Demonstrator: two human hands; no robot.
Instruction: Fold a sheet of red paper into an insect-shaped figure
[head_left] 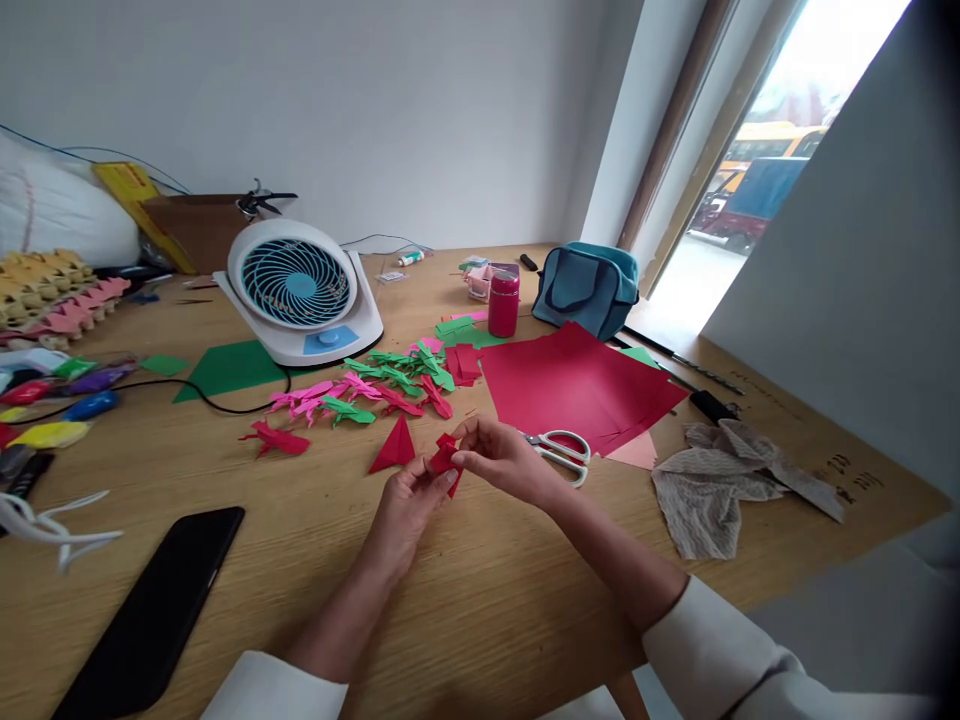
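Between my two hands, just above the table, is a small piece of folded red paper (445,458). My left hand (409,497) pinches it from below and left, with thumb and fingers closed on it. From the right, my right hand (499,457) also has its thumb and fingertips closed on the paper; the fingers partly cover it. A red folded paper triangle (394,446) stands just left of my hands. Beyond lie several finished-looking paper figures in pink, green and red, among them a red one (279,438). White-handled scissors (564,446) lie beside my right wrist.
Large red paper sheets (577,380) lie at the right, near a red bottle (503,303) and a blue bag (587,285). A white fan (296,290) stands at the back left. A black phone (154,605) lies front left, a crumpled cloth (712,485) at right.
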